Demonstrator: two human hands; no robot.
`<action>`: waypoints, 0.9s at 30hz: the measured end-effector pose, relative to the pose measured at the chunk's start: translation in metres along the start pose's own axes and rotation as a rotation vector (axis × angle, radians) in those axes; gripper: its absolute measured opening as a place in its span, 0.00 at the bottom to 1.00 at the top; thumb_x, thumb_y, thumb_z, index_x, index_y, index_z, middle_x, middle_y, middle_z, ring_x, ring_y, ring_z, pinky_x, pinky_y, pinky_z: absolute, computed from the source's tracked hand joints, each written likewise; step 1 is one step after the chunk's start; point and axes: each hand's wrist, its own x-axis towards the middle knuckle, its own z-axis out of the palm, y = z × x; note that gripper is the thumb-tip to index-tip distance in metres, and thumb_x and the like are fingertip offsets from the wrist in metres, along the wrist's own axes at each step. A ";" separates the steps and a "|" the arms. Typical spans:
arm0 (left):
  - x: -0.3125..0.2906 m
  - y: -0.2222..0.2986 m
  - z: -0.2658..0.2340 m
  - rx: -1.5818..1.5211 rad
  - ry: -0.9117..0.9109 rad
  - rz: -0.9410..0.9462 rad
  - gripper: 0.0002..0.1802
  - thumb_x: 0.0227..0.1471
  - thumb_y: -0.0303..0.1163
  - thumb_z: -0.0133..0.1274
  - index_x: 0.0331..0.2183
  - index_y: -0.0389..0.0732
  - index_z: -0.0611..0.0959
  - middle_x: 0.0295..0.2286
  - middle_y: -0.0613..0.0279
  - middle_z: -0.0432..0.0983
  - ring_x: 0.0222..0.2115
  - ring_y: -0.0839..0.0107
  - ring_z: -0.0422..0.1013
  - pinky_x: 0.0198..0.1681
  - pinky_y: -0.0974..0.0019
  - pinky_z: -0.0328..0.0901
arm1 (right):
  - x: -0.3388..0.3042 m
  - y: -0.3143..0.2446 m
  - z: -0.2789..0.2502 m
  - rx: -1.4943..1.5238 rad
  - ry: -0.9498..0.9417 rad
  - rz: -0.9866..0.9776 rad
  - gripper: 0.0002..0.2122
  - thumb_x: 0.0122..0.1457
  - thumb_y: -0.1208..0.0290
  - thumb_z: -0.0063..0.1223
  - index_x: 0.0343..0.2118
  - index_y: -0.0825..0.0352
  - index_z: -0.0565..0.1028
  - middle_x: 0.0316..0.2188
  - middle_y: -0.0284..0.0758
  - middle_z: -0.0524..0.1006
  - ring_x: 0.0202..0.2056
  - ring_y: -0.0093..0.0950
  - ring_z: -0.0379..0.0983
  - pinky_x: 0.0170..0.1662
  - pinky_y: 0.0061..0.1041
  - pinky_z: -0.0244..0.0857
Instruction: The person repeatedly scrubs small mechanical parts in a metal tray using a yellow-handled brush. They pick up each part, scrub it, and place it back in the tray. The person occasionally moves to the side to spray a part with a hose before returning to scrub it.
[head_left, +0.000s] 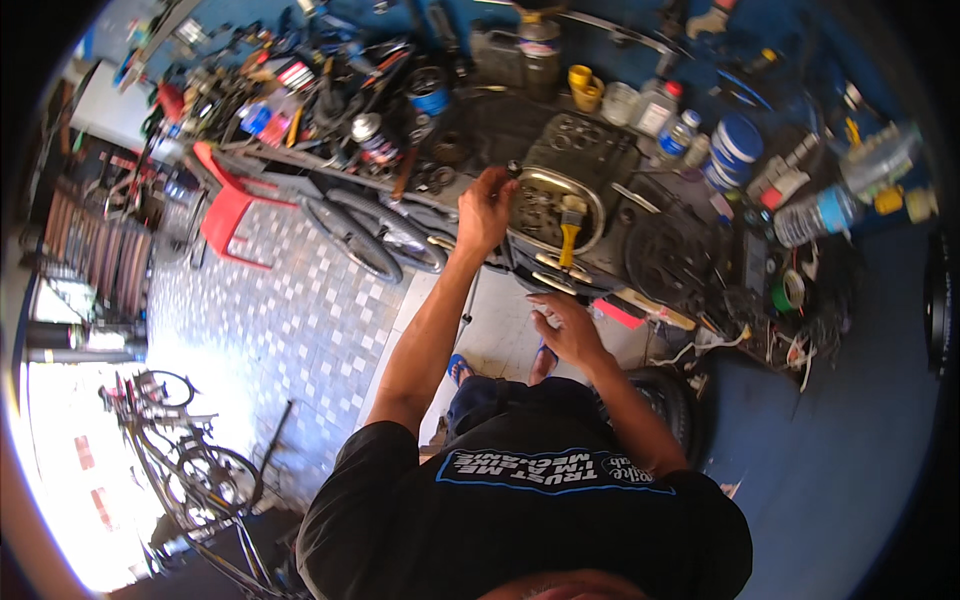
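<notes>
My left hand [485, 210] reaches over the near edge of the workbench with its fingers pinched together. At the fingertips is a small dark part [514, 167], too small to name more exactly. Just right of that hand lies a metal tray [601, 222] with a rounded rim, holding small loose parts. A paintbrush [569, 238] with a yellow handle rests across the tray, bristles away from me. My right hand [567, 328] hangs in the air in front of the bench, below the brush handle, its fingers apart and nothing in them.
Tools and parts crowd the bench's left side, near a spray can [370, 135]. Bottles, yellow cups [586, 90] and a blue tub [735, 147] stand behind and right. Bicycle wheels [350, 235] lean below the bench; a red chair [225, 215] stands left. Bicycles [205, 480] stand lower left.
</notes>
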 end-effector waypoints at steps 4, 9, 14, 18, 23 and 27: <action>-0.043 -0.032 -0.107 -0.352 0.248 -0.278 0.09 0.65 0.29 0.57 0.42 0.33 0.81 0.31 0.60 0.83 0.33 0.72 0.81 0.35 0.69 0.73 | 0.035 0.063 0.115 0.246 -0.251 0.227 0.17 0.63 0.69 0.61 0.54 0.64 0.77 0.45 0.37 0.83 0.38 0.26 0.80 0.41 0.28 0.75; -0.184 -0.088 -0.261 -0.229 0.426 -0.557 0.10 0.64 0.27 0.55 0.45 0.32 0.82 0.31 0.59 0.81 0.32 0.70 0.81 0.35 0.65 0.76 | 0.116 0.133 0.224 0.233 -0.092 0.474 0.26 0.59 0.55 0.63 0.58 0.61 0.74 0.48 0.36 0.79 0.46 0.32 0.76 0.48 0.38 0.72; -0.344 -0.108 -0.376 -0.188 0.763 -0.790 0.12 0.65 0.28 0.53 0.47 0.32 0.82 0.34 0.58 0.81 0.33 0.71 0.80 0.33 0.67 0.75 | 0.180 0.140 0.234 0.288 0.220 0.675 0.37 0.57 0.43 0.58 0.65 0.62 0.70 0.63 0.42 0.71 0.61 0.46 0.68 0.56 0.51 0.69; -0.471 -0.111 -0.435 -0.160 1.015 -0.865 0.13 0.60 0.26 0.53 0.46 0.33 0.83 0.31 0.61 0.81 0.29 0.72 0.79 0.31 0.69 0.73 | 0.203 0.146 0.236 0.075 0.401 0.694 0.39 0.62 0.38 0.50 0.58 0.76 0.75 0.60 0.53 0.73 0.60 0.48 0.71 0.60 0.45 0.67; -0.544 -0.117 -0.469 -0.149 1.160 -1.033 0.13 0.59 0.29 0.53 0.43 0.35 0.85 0.28 0.63 0.81 0.25 0.75 0.78 0.24 0.70 0.69 | 0.210 0.122 0.227 -0.137 0.508 0.707 0.32 0.64 0.44 0.56 0.52 0.77 0.79 0.50 0.53 0.81 0.51 0.49 0.79 0.55 0.45 0.71; -0.561 -0.139 -0.481 -0.196 1.212 -1.084 0.14 0.59 0.30 0.53 0.43 0.35 0.85 0.28 0.64 0.81 0.26 0.75 0.77 0.23 0.69 0.68 | 0.185 0.084 0.231 0.058 0.552 0.534 0.24 0.68 0.53 0.54 0.49 0.75 0.81 0.42 0.48 0.84 0.41 0.41 0.84 0.45 0.36 0.78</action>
